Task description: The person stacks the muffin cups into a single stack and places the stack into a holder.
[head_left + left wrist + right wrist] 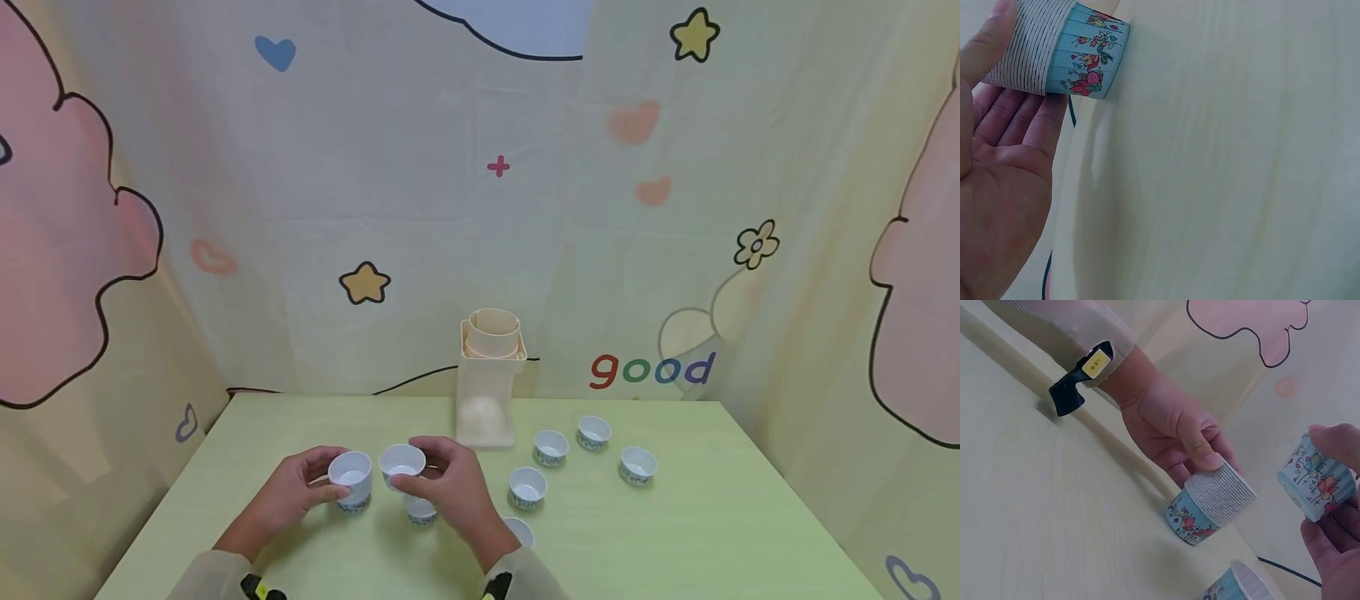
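Cup stack (351,477) in L hand (296,483); R hand (453,487) cup (402,458) just R of it. Another cup (422,512) on tbl (675,542) below. Five cups (527,487) R. Stand (486,408) nr back edge, backdrop (420,175) behind.

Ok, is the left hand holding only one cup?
No, the left hand holds a stack of cups, with many rims packed close together.

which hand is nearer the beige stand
The right hand: it holds a cup just in front of the stand, slightly left of it. The left hand, gripping a stack of cups, is farther off to the left.
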### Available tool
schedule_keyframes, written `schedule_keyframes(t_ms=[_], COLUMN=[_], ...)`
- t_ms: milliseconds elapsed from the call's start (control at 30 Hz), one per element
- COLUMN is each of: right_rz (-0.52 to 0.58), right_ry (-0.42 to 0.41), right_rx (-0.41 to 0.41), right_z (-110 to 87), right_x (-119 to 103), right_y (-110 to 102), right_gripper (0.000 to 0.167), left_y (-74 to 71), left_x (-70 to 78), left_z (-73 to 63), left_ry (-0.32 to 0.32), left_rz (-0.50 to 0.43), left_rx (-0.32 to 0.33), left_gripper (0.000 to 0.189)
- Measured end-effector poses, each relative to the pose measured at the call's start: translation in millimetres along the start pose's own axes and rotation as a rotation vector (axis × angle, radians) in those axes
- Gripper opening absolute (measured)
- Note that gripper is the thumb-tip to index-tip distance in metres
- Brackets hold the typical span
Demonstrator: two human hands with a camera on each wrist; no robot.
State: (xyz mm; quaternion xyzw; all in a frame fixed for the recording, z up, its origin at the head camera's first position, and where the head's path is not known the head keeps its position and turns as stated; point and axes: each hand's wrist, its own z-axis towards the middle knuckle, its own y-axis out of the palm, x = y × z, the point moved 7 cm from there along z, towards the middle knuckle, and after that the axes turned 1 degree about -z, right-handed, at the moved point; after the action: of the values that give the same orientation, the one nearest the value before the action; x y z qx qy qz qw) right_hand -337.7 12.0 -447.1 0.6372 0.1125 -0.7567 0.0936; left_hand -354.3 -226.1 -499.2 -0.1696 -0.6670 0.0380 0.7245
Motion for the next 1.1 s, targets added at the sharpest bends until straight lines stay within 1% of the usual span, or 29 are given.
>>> schedule_keyframes(t_ms=[200, 433, 667, 867, 1100], right_rz=[-0.018, -0.026, -0.023, -0.025, -0.041], right_ry=[-0.002, 0.004, 0.004, -0.014, -0.012], right_rx=[-0.013, -0.005, -0.007, -0.002, -0.002], right_z=[8.0, 18.7, 25.7, 29.4, 33.8], right_x=[3, 5, 5, 5, 7], right_y=[12, 24, 37, 44, 52], right_gripper=[0.054, 0.056, 0.052, 0.052, 0.051], left_y=[-0.3, -0.7, -0.5, 0.1, -1.0], left_x=[-2.5, -2.8, -2.0, -2.7, -4.8], left_z=[0.6, 2.3, 3.2, 3.6, 2.3], left_ry=[-0.001, 0.043, 0.059, 0.054, 0.014], left_rz=[-0.014, -0.033, -0.044, -0.042, -0.032], left_rx=[-0.011, -0.031, -0.038, -0.037, -0.009], left_gripper=[0.068, 0.068, 0.068, 0.067, 0.066])
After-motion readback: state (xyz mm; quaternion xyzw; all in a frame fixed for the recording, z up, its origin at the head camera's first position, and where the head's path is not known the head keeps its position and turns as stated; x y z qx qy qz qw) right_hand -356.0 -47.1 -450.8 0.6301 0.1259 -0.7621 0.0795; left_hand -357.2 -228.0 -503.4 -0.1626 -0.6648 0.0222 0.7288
